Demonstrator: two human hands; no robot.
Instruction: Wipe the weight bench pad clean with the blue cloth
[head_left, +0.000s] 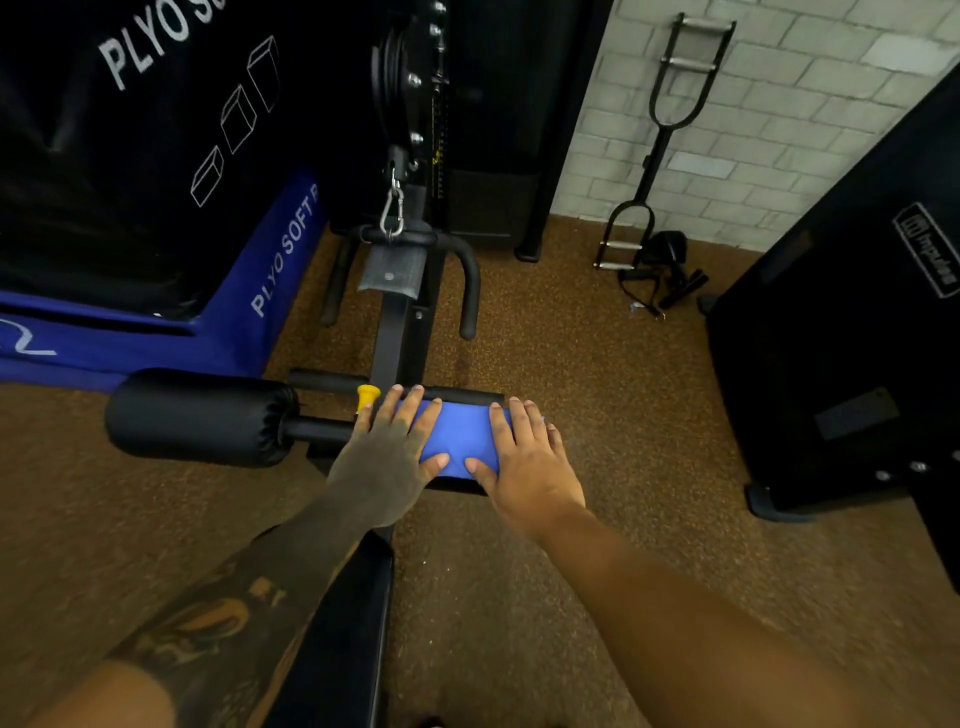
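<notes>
We see a blue cloth (462, 441) draped over a black roller pad at the far end of the bench, with open brown floor (597, 364) to its right. Our left hand (387, 457) and right hand (524, 462) lie flat on the cloth's two ends, fingers (415, 410) spread slightly apart, pressing rather than gripping.
</notes>
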